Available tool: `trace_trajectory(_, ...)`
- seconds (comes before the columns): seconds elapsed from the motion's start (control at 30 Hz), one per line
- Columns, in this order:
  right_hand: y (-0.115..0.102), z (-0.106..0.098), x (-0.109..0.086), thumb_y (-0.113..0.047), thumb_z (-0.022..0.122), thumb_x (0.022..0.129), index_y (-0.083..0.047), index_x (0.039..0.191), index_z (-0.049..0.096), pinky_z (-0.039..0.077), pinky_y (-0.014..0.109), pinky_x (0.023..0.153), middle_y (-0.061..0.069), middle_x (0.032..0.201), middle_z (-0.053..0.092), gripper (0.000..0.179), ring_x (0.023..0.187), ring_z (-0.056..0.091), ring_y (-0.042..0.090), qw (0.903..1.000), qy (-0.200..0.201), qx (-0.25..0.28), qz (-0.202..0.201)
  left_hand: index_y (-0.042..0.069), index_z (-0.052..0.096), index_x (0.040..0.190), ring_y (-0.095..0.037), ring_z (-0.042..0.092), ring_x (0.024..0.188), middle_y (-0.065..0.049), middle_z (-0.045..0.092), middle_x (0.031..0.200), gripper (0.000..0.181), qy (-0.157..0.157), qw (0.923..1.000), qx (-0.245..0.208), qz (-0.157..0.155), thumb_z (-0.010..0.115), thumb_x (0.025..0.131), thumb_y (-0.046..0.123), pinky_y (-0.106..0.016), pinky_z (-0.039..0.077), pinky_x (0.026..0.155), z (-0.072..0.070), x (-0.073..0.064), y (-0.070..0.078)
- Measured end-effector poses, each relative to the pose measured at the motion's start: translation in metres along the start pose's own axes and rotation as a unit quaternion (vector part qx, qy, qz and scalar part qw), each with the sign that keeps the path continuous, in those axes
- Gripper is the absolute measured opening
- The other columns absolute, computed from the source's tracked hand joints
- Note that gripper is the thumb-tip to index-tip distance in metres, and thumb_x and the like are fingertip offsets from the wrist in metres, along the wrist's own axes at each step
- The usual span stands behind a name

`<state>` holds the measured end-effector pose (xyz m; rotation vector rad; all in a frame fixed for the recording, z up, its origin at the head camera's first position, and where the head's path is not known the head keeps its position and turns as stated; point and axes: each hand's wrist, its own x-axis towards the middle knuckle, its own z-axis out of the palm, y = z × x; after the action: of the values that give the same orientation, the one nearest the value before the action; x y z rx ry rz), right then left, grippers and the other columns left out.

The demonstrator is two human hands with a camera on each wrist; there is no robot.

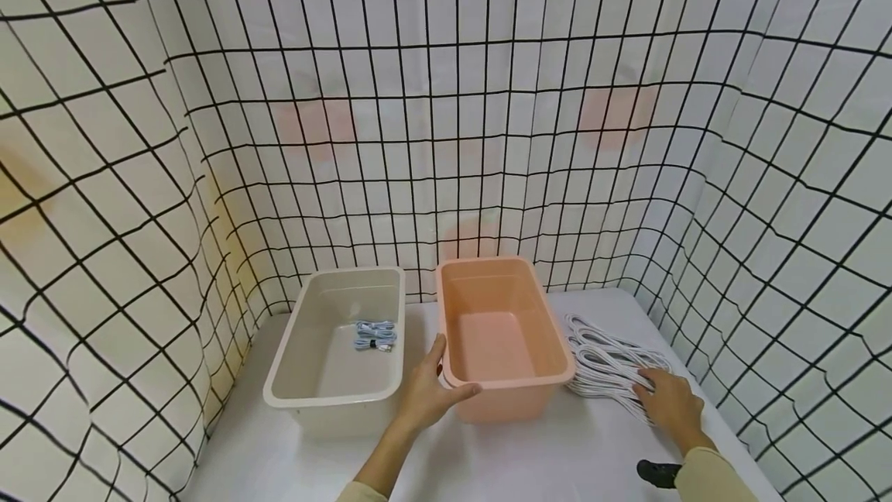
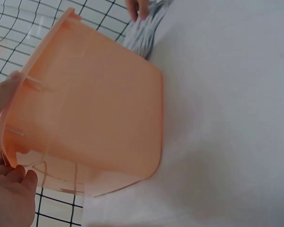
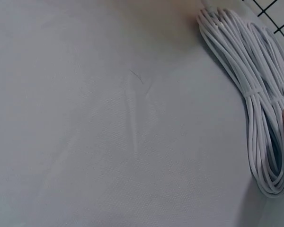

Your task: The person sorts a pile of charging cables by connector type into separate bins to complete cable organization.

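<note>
Gripping peach bin (image 1: 512, 401) with left hand (image 1: 425, 395) near back edge of table (image 1: 530, 467). Touching white cable bundles (image 1: 602, 359) by right edge with right hand (image 1: 672, 409); can't tell if pinching. Possible cable slippage from partial grip.

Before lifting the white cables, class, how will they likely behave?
The white cables will probably flex, being thin looped strands. Narrow bands around them suggest they may hold together. Lying flat, they seem unlikely to roll.
</note>
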<state>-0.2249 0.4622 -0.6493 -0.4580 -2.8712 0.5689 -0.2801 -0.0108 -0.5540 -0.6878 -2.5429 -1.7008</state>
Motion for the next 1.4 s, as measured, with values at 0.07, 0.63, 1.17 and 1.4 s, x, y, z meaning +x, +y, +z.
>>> trace_trajectory(0.07, 0.0, -0.002, 0.001, -0.03, 0.069, 0.098, -0.002, 0.134, 0.065, 0.039, 0.078, 0.082, 0.032, 0.14, 0.055, 0.046, 0.122, 0.046, 0.061, 0.9999, -0.008, 0.001, 0.007, -0.005, 0.028, 0.16, -0.036, 0.034, 0.147, -0.025, 0.024, 0.165, 0.116, 0.001, 1.0, 0.003, -0.001, 0.094, 0.077, 0.04, -0.042, 0.041, 0.111, 0.0, 0.0, 0.0)
trace_trajectory(0.63, -0.01, -0.017, 0.009, -0.037, 0.063, 0.102, 0.0, 0.138, 0.06, 0.036, 0.085, 0.082, 0.035, 0.142, 0.045, 0.053, 0.121, 0.037, 0.069, 0.9971, -0.073, -0.014, 0.017, -0.002, 0.026, 0.162, -0.035, 0.039, 0.145, -0.022, 0.023, 0.166, 0.119, -0.01, 0.9999, -0.005, -0.006, 0.094, 0.075, 0.042, -0.042, 0.04, 0.112, -0.001, -0.001, 0.004)
trace_trajectory(1.17, -0.012, -0.017, 0.015, -0.016, 0.061, 0.102, 0.003, 0.118, 0.072, 0.038, 0.074, 0.077, 0.029, 0.118, 0.065, 0.027, 0.109, 0.057, 0.057, 0.9996, -0.02, 0.015, -0.016, 0.0, 0.025, 0.162, -0.036, 0.04, 0.144, -0.02, 0.023, 0.167, 0.119, -0.007, 0.9998, -0.012, -0.012, 0.094, 0.075, 0.042, -0.042, 0.04, 0.112, -0.001, 0.0, 0.003)
trace_trajectory(1.4, -0.017, -0.016, 0.015, -0.009, 0.057, 0.102, 0.005, 0.115, 0.07, 0.041, 0.075, 0.074, 0.03, 0.114, 0.063, 0.023, 0.108, 0.058, 0.056, 0.9977, 0.016, 0.039, -0.054, -0.004, 0.026, 0.161, -0.039, 0.037, 0.146, -0.025, 0.022, 0.166, 0.118, -0.007, 0.9999, -0.013, -0.005, 0.093, 0.076, 0.042, -0.048, 0.04, 0.112, -0.004, -0.001, 0.0)
